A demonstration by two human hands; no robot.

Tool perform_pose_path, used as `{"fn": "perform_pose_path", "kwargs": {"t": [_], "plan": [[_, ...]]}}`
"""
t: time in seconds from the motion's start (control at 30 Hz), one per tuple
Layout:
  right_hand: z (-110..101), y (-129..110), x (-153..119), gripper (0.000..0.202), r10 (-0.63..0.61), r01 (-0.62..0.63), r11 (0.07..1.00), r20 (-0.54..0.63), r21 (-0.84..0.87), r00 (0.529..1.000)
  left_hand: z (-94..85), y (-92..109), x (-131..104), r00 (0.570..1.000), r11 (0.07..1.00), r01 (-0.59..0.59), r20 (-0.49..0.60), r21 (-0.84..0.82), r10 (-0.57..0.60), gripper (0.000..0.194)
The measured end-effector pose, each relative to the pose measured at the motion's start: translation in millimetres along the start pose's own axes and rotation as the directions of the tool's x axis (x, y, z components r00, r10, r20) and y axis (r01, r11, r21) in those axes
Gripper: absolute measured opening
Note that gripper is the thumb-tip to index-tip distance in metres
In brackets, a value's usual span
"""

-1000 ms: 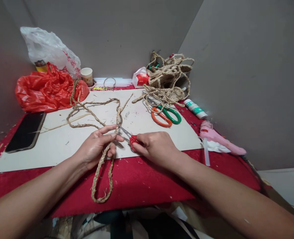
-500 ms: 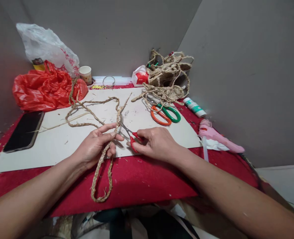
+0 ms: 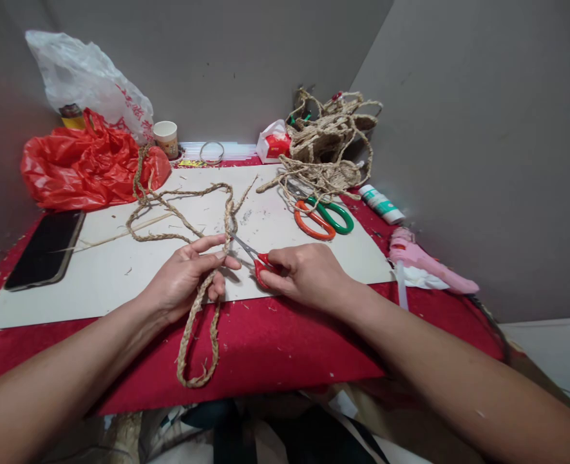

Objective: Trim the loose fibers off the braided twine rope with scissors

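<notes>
A long braided straw cord [image 3: 183,367] runs across the white board and hangs in a loop over the red cloth at the front. My left hand [image 3: 183,277] pinches the cord between thumb and fingers near the board's front edge. Small red-handled scissors [image 3: 261,270] are gripped in my right hand [image 3: 308,274], just to the right. Their blades point up and left, with the tips at the cord just above my left fingers. Above the tips, a frayed end of the cord [image 3: 247,193] sticks out to the right.
A black phone [image 3: 46,248] lies at the left, below a red plastic bag [image 3: 82,167]. A paper cup [image 3: 166,138] stands at the back. Behind large scissors [image 3: 316,222] sits a straw rope heap [image 3: 330,142]. At right are a white-green roll [image 3: 381,203] and pink glue gun [image 3: 424,261].
The scissors' handles have come closer together in my right hand, and the blades look more closed. The view has shifted slightly. My left hand keeps its hold on the cord.
</notes>
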State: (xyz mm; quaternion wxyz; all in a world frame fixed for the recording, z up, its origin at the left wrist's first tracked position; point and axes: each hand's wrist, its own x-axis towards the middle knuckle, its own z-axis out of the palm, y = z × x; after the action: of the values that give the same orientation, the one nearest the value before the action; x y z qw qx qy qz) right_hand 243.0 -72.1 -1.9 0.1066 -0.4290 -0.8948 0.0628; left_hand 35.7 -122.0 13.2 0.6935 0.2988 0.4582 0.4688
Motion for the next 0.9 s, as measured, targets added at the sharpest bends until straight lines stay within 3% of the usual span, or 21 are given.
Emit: {"fn": "perform_pose_path", "kwargs": {"t": [0.43,0.7,0.9], "plan": [[-5.2,-0.9,-0.9,0.036,-0.045,0.046,0.996,0.010,-0.079,0.999,-1.9,6.3,-1.8,1.000,0.985,0.021,0.004,0.171,-0.022,0.030],[-8.9,1.5,-2.9,0.036,-0.091,0.098,0.991,0.077,-0.093,0.993,-2.0,11.7,-1.6,0.999,0.993,0.017,-0.044,0.118,-0.011,0.023],[-5.9,3.8,-2.7,0.035,-0.128,0.133,0.989,0.077,-0.063,0.989,-6.2,12.4,0.1,1.000,0.998,0.013,-0.017,0.054,-0.012,0.021]]}}
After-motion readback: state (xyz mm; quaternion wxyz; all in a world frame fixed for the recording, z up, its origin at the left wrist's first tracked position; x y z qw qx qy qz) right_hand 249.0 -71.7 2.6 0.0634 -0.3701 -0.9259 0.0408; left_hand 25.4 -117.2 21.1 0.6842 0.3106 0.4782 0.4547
